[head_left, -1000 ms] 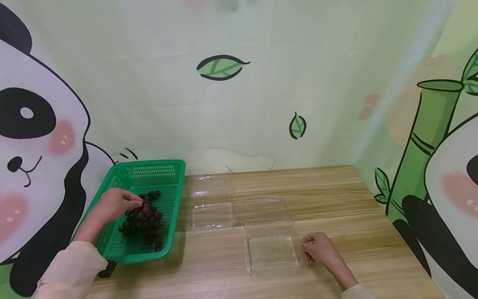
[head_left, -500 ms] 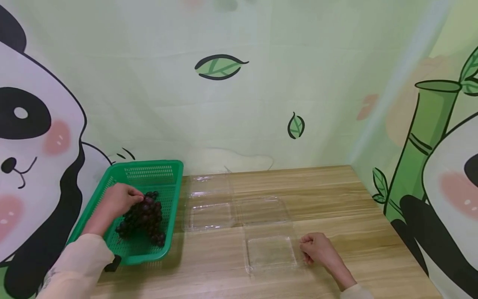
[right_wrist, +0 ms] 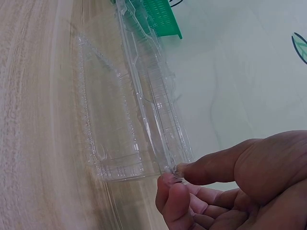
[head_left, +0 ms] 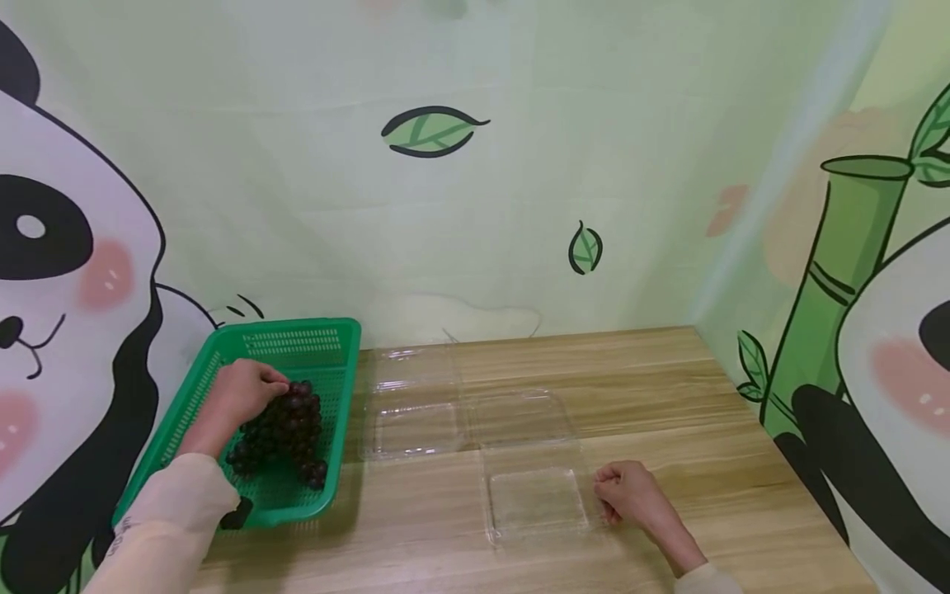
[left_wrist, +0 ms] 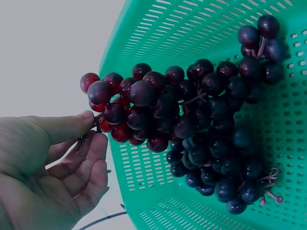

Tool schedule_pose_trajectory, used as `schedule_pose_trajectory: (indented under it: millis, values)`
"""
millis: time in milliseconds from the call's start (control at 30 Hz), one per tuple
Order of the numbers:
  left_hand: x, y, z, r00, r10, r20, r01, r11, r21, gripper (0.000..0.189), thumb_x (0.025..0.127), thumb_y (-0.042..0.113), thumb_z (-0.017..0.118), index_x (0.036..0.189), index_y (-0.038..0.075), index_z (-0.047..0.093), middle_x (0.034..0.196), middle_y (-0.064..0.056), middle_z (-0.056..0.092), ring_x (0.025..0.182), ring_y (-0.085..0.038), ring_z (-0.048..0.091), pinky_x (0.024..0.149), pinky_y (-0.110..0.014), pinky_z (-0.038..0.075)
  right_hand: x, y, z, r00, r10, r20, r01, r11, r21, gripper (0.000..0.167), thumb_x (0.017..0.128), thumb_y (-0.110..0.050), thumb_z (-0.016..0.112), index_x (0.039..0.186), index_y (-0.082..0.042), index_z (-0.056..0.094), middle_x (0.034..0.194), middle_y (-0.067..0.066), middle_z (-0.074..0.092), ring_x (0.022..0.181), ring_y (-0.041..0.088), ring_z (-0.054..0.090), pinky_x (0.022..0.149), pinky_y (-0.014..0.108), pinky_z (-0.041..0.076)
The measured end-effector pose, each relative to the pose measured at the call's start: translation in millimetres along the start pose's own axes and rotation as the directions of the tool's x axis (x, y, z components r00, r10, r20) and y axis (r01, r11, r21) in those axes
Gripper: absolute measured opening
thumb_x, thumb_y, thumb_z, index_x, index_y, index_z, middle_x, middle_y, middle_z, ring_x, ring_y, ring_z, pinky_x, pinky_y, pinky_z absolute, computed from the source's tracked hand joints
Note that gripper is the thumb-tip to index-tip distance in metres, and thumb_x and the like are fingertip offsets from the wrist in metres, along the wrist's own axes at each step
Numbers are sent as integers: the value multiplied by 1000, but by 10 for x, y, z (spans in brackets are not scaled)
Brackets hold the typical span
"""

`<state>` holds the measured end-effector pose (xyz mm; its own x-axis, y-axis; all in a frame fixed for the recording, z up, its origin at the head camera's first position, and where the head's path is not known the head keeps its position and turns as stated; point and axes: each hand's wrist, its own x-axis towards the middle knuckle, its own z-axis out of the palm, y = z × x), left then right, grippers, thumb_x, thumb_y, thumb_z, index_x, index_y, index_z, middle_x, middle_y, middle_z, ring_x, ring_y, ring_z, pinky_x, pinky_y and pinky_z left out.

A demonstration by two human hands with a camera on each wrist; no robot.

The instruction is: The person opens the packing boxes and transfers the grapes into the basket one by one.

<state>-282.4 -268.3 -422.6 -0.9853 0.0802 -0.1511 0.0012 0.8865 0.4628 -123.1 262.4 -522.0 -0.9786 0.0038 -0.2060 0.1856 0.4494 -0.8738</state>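
Note:
My left hand (head_left: pixel 246 394) is over the green basket (head_left: pixel 297 340), its thumb and fingers pinching the stem of a bunch of reddish-purple grapes (left_wrist: pixel 163 103). In the left wrist view that bunch extends from the fingertips into the basket. A darker bunch (left_wrist: pixel 216 167) lies beside and beneath it on the basket floor. On the right, my right hand (head_left: pixel 629 492) pinches the edge of a clear plastic clamshell container (head_left: pixel 538 495) between thumb and forefinger. This container lies opened flat on the table, its lid half pointing to the wall.
Between the basket and the held container lies another opened clear clamshell (head_left: pixel 416 429), further back. The wooden table (head_left: pixel 638 379) ends against a printed cloth backdrop (head_left: pixel 475 247) with pandas, leaves and bamboo. A dark object (head_left: pixel 237 514) sits at my left sleeve cuff.
My left hand has moved slightly away and to the right over the basket, shifting the grapes by their stem. My right hand stays at the container's edge. The view has turned slightly.

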Motion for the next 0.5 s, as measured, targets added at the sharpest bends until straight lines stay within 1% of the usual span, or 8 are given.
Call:
schedule_pose_trajectory:
  millis: [133,233,367,500]
  values:
    - [37,-31,12,1000,-23,-3,23,999,-26,25,104,13,62,114,-5,75,115,-28,69,86,-30,59,67,-38,50,-5,-7,-5,1000,-4,0,4,1000,3,12,90,10,60,98,17,65,61,11,61,49,14,56,45,22,48]
    - [67,-42,28,1000,-25,-8,24,999,-42,25,104,14,62,114,-5,75,115,-27,70,84,-29,57,65,-37,47,-9,-7,-6,1000,-4,1,4,1000,5,12,90,10,60,98,17,65,62,12,61,49,15,56,45,24,49]
    - [86,-1,56,1000,-22,-14,21,999,-49,25,105,13,61,113,-6,75,112,-26,71,83,-28,56,66,-38,46,-14,-6,-8,1000,-6,6,6,1000,6,11,91,9,60,98,16,65,61,11,60,49,15,55,45,24,48]
    - [107,39,74,999,-41,-4,41,998,-47,25,105,13,61,114,-6,74,107,-23,71,81,-29,54,65,-38,44,-18,-11,-6,1000,-8,3,8,1000,9,12,91,9,60,99,16,65,62,11,61,50,15,56,45,23,47]
